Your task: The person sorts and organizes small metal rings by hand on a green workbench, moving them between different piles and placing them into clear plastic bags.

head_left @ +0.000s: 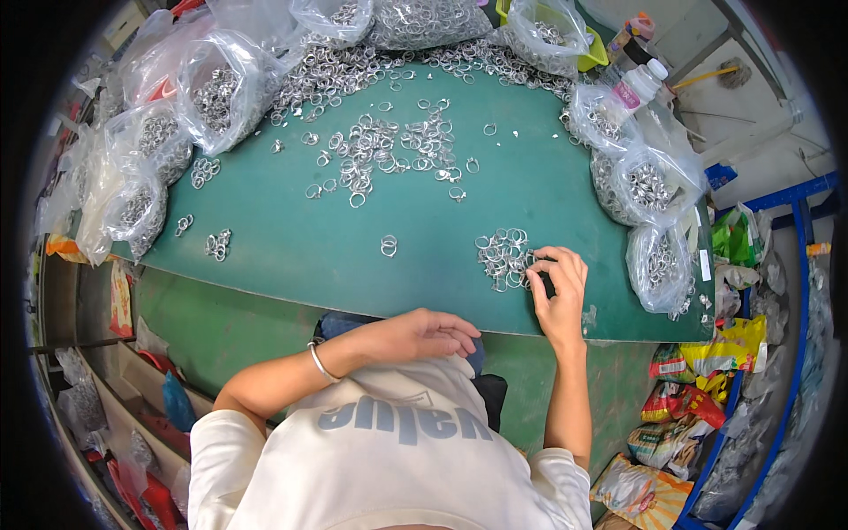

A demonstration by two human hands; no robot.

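Silver-coloured rings lie in a small pile (503,259) on the green tabletop (424,283), right of centre. At that pile's right edge is my right hand (560,287), its thumb and fingertips pinched together around a ring. My left hand (426,336), with a bangle on its wrist, rests at the near edge of the table in front of my body. Its fingers are loosely stretched, and nothing shows in them. A couple of rings (389,246) lie together mid-table. Beyond them spreads a larger loose cluster of rings (371,146).
Open plastic bags of rings (219,93) line the left edge, and more bags (649,185) line the right. A long heap of rings (327,75) borders the far side. A white bottle (640,86) stands far right. Small ring groups (217,245) lie left.
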